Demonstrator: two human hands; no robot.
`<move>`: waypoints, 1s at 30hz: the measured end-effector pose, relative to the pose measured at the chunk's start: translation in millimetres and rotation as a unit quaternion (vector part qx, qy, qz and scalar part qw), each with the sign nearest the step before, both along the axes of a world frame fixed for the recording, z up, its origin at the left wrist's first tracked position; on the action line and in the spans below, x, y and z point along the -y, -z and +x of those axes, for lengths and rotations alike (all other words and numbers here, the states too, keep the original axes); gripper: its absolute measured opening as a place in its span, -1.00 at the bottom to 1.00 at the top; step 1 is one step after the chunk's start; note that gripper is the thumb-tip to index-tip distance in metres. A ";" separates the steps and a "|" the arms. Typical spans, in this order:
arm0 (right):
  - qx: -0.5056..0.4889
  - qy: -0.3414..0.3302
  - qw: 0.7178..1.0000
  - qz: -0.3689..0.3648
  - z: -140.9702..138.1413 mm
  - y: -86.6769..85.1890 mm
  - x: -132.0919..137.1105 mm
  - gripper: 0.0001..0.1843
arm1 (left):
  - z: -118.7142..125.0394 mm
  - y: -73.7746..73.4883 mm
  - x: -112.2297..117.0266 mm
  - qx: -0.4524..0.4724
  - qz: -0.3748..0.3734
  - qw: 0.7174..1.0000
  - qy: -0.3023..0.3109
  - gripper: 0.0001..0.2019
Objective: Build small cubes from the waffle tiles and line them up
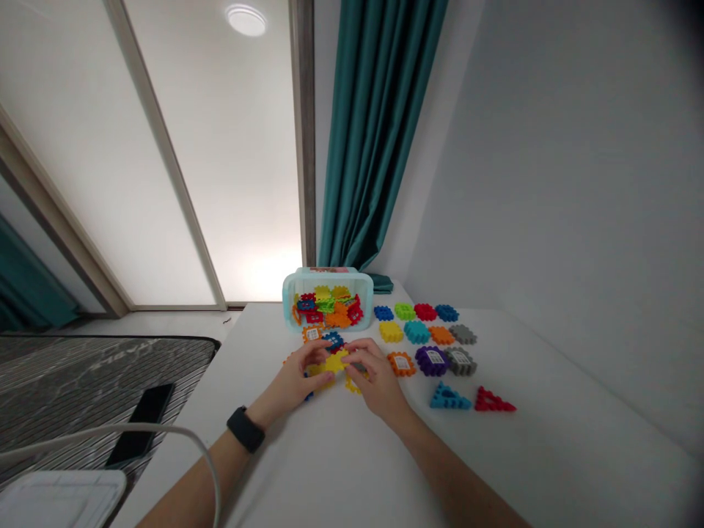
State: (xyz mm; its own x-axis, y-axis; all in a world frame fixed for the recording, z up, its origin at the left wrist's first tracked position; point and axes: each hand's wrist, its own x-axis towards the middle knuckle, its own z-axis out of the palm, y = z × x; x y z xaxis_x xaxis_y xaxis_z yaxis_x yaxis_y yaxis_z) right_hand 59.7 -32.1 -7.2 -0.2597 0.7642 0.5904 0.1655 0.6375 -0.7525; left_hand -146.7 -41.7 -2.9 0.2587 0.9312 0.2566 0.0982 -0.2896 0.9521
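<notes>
My left hand (297, 378) and my right hand (377, 378) meet over a small pile of interlocking plastic blocks on the white table (352, 455). Both pinch a yellow block (335, 361) between their fingertips. More yellow pieces lie under my hands, partly hidden. A blue block (333, 339) and an orange block (312, 333) sit just beyond my fingers. A dark watch is on my left wrist.
A pale blue tub (328, 299) lying on its side holds several coloured blocks. To the right, blocks are laid out in rows (426, 334), with a blue triangle (449, 398) and a red triangle (493, 401) nearest. A phone (140, 423) lies on the striped bed at left.
</notes>
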 end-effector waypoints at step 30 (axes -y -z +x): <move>0.144 -0.004 0.986 0.081 1.7 -1.8 3.1 -0.75 | -17.9 5.6 -2.8 -0.202 0.228 0.946 -0.115 -0.56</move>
State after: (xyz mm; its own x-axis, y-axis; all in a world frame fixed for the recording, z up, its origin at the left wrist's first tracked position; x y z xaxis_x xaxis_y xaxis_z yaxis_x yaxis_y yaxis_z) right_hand 61.4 -35.2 -5.5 -0.4398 0.6633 0.6055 0.3520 0.7476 -0.5632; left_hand -164.6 -38.9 -8.5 0.2255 0.7914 0.5682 0.5369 -0.5876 0.6054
